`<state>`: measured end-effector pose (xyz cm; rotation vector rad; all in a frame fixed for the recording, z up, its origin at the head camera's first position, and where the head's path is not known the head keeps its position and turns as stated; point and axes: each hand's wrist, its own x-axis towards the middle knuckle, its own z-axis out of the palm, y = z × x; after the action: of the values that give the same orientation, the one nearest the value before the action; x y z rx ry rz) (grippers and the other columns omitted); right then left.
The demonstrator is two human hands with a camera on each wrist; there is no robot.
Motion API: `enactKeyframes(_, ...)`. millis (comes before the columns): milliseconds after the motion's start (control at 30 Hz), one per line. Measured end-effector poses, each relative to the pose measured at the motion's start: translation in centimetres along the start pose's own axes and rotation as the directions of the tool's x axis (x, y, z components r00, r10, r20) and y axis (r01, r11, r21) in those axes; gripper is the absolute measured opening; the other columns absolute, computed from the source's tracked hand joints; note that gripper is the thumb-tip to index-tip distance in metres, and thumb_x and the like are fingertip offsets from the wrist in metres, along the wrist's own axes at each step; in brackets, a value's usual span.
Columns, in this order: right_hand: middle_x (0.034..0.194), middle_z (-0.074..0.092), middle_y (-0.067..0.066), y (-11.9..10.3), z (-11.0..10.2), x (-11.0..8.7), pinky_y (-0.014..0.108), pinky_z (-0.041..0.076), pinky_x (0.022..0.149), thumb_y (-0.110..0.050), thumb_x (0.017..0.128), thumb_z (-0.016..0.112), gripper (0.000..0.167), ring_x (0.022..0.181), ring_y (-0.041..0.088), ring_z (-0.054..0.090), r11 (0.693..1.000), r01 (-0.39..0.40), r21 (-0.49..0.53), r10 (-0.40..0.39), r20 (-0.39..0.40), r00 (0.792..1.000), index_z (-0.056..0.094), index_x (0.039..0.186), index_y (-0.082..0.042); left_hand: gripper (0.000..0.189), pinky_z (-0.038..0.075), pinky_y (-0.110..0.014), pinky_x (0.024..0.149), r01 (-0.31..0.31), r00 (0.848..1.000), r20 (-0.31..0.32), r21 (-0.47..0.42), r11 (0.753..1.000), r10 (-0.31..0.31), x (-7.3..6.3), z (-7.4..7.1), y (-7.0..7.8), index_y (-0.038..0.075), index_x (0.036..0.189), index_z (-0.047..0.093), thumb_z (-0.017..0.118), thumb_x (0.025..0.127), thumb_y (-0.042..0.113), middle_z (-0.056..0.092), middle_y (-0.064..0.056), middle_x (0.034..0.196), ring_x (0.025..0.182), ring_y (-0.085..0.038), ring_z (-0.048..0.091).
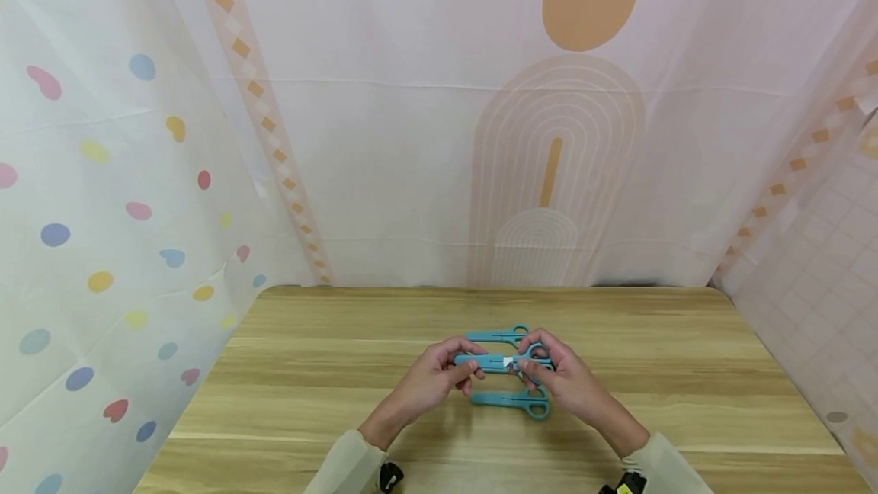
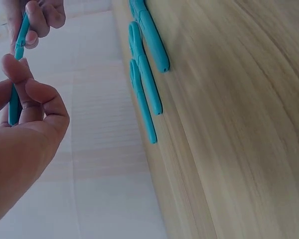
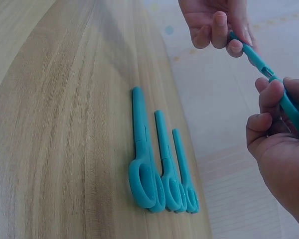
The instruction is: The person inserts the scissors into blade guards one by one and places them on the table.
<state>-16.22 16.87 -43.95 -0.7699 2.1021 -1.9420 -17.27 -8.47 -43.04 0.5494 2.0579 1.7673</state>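
Note:
Both hands hold one pair of teal scissors above the table, with a sheath over its blades. My left hand pinches the tip end of the sheath between thumb and fingers. On the other end, the fingers of my right hand grip the handle loops and partly hide them. A small white patch shows near the pivot in the head view. Beneath the hands lie three more teal scissors in a row, clearest in the right wrist view: a near pair, a middle pair and a far pair.
The wooden table reaches back to a pale patterned curtain. Another curtain with coloured dots hangs along the left side. A further light cloth hangs at the right.

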Motion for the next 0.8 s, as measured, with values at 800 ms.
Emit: enactKeyframes(800,0.086,0.064,0.0,-0.12,0.12,-0.01,0.027,0.05,0.064,-0.013,0.103,0.053,0.027,0.068,0.012,0.054,1.0,-0.019,0.019,0.019,0.0,1.0,0.042,0.112,0.01,0.018,0.049,-0.026,0.063,-0.026,1.0,-0.003,0.05,0.998,0.026,0.03,0.3,0.07,0.006,0.117,0.064,0.055,0.101,0.009,0.07,-0.011,0.097,0.068,-0.013,0.059)
